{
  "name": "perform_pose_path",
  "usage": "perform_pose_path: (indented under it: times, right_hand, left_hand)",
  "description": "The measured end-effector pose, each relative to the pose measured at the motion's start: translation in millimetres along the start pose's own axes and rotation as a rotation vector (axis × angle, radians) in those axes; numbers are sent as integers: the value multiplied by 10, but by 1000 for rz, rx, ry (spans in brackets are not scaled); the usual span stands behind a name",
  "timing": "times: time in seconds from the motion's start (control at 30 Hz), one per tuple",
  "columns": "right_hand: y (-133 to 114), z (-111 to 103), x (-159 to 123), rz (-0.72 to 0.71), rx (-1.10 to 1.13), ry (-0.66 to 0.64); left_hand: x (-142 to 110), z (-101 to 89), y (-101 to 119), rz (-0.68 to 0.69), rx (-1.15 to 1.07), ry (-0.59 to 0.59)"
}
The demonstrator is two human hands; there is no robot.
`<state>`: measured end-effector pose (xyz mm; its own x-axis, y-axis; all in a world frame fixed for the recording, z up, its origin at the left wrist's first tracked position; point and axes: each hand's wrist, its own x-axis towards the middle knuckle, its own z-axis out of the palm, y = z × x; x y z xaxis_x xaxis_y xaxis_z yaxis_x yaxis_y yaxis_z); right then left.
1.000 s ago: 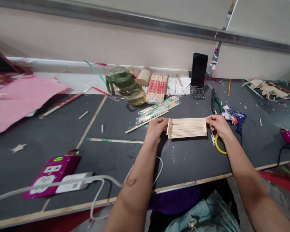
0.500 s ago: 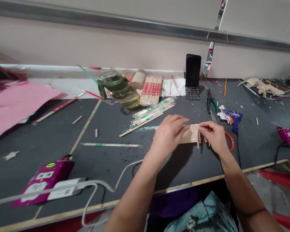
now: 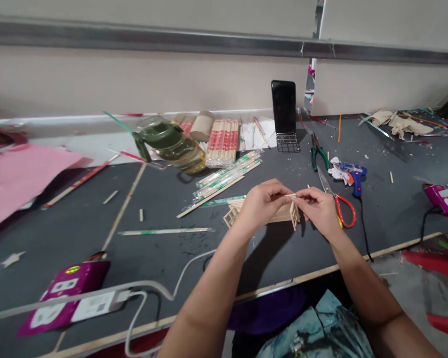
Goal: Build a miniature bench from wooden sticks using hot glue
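Note:
A small stick-built frame [image 3: 282, 215], made of pale wooden chopstick lengths laid side by side with upright end pieces, rests on the dark table. My left hand [image 3: 263, 204] reaches across the front of it, thumb and fingers pinched at its upper right end and covering much of the middle. At that same end my right hand [image 3: 318, 209] pinches the frame from the right. The fingertips of both hands almost meet there. Red-handled scissors [image 3: 345, 210] lie just right of my right hand, with the blades pointing away.
Behind are wrapped chopsticks [image 3: 227, 174], a red-printed chopstick bundle [image 3: 222, 141], a green-lidded jug [image 3: 168, 144] and a phone [image 3: 283, 107] on a wire stand. Pliers [image 3: 319, 153] and a blue glue gun [image 3: 354, 174] lie right. A purple power strip [image 3: 65, 293] with a white cable sits left.
My left hand has moved from the frame's left end across to its right end, beside my right hand. The frame has tipped, showing its end pieces. The scissors have come into fuller view.

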<state>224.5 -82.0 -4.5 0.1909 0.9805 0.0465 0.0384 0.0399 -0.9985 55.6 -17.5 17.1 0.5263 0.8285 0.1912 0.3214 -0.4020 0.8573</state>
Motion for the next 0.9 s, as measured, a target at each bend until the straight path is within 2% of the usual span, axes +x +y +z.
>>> perform_pose_path:
  times: [0.2, 0.27, 0.3, 0.33, 0.43, 0.47, 0.5, 0.57, 0.63, 0.7, 0.9]
  right_hand:
    - [89, -2, 22, 46, 10, -18]
    - [95, -111, 12, 67, -24, 0]
    - [100, -212, 2, 58, -64, 50]
    - [113, -347, -9, 30, -123, 158]
    - [217, -896, -45, -151, -401, 658]
    - [274, -1094, -55, -160, -512, 754]
    - [339, -1279, -63, -146, -628, 791]
    - [473, -1567, -68, -60, -740, 753]
    - [589, -1717, -52, 87, -647, 616]
    - [670, -1751, -15, 165, -578, 534]
    - [746, -1679, 147, 167, -567, 505]
  left_hand:
    - [71, 26, -51, -10, 46, -35]
    - [83, 34, -51, -20, 82, -59]
    - [85, 36, -50, -22, 97, -69]
    - [83, 37, -49, -21, 106, -78]
    - [56, 26, -45, 6, 101, -93]
    - [39, 17, -43, 18, 89, -92]
    - [19, 5, -40, 30, 75, -88]
    - [-30, -24, -28, 47, 48, -72]
    - [-84, -55, -7, 58, 27, -52]
    - [-135, -80, 18, 65, 13, -34]
    - [-194, -110, 53, 78, -17, -4]
